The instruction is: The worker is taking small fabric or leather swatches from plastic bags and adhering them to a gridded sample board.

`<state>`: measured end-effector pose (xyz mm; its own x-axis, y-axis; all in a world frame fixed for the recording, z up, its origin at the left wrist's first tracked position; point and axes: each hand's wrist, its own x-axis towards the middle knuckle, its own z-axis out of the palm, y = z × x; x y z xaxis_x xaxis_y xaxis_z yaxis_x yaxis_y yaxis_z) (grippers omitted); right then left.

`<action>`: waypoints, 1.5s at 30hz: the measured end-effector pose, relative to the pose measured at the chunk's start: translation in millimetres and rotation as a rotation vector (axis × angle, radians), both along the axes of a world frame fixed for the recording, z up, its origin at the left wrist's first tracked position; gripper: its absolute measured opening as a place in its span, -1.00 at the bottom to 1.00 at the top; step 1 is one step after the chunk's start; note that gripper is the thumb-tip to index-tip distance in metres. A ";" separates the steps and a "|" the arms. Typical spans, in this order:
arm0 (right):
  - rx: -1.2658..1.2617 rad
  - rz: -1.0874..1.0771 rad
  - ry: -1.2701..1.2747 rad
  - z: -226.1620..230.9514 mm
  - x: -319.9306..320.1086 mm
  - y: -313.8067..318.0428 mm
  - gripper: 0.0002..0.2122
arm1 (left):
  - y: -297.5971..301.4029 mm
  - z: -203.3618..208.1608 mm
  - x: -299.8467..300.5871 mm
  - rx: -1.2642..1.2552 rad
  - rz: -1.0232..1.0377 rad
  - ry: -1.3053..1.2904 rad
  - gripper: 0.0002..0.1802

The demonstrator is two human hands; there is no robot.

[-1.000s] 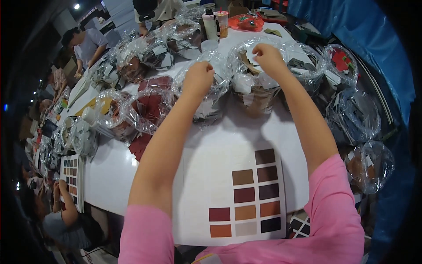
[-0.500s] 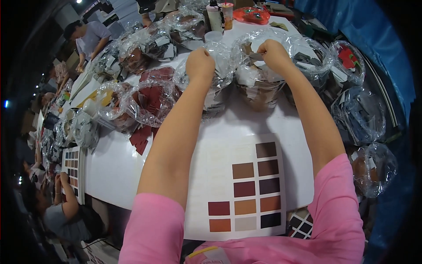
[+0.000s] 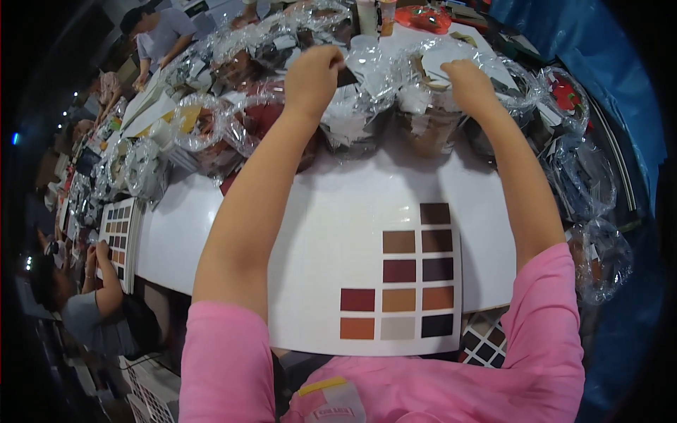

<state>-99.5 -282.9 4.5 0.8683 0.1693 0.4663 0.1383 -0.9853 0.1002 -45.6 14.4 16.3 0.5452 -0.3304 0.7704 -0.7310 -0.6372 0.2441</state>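
Observation:
A large white sample sheet lies in front of me, with brown, maroon, orange, beige and black swatches in rows on its right part. Beyond it stand clear plastic bags full of cut pieces. My left hand is closed beside a bag of pale grey and white pieces, a small dark swatch at its fingertips. Over the mouth of a bag of tan and white pieces, my right hand has its fingers pinched together. What they hold is hidden.
More plastic-lined bags line the right edge by a blue tarp. Bags of red and yellow pieces stand to the left. A stack of swatch sheets lies near a seated person. Another person works at the far left.
My view has shifted. My left hand has moved left of the pale bag, and a dark swatch now shows at its fingers. The right hand stays at the tan bag's mouth.

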 end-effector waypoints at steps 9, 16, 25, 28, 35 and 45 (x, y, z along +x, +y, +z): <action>-0.015 -0.218 -0.121 12.9 -24.8 4.6 -0.88 | 50.8 -55.5 -151.5 -0.217 -0.165 0.650 -0.86; 0.877 0.020 -0.300 -0.4 -37.4 3.3 -0.80 | 58.5 -111.4 -254.5 -0.215 -0.052 1.203 -0.87; 1.550 0.194 -0.188 10.4 -89.2 -3.1 -0.81 | 45.9 -128.4 -272.2 -0.143 -0.035 1.093 -0.91; 1.575 0.235 -0.171 -4.7 -98.4 -11.0 -0.82 | 47.3 -134.5 -273.8 -0.114 -0.017 1.019 -0.90; 1.697 0.202 -0.122 -13.1 -138.6 -1.4 -0.80 | 42.9 -142.0 -276.5 -0.048 -0.013 0.865 -0.94; 1.793 0.226 0.058 -34.3 -160.3 16.7 -0.81 | 43.4 -144.7 -274.9 -0.037 -0.024 0.815 -0.94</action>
